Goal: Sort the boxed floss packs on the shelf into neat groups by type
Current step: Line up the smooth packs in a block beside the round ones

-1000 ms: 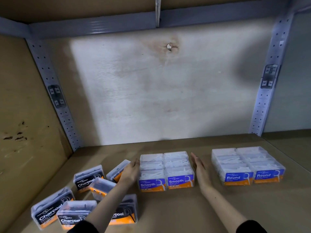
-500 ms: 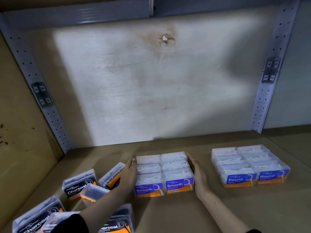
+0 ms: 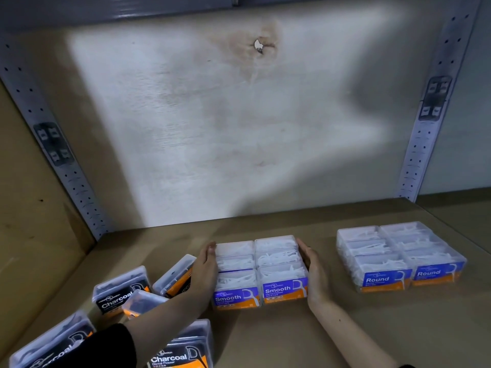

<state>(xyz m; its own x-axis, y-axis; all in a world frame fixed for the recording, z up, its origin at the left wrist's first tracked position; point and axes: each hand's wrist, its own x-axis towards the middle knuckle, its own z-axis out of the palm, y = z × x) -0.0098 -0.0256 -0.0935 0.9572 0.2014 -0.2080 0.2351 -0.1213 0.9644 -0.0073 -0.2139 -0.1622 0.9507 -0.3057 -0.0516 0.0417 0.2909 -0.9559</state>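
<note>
- The Smooth packs (image 3: 261, 266) stand in two tight columns on the shelf (image 3: 292, 330), labels facing forward.
- The left hand (image 3: 203, 274) lies flat against their left side and the right hand (image 3: 314, 274) flat against their right. Fingers are straight and grip nothing; pressing inward probably squares the block and closes gaps.
- Right of the Smooth packs, well apart, the Round packs (image 3: 398, 256) form a matching block; the gap keeps the types distinct.
- Left of the Smooth packs, the Charcoal packs (image 3: 121, 293) lie scattered and tilted, one just beside the left hand, likely to be sorted next.
</note>
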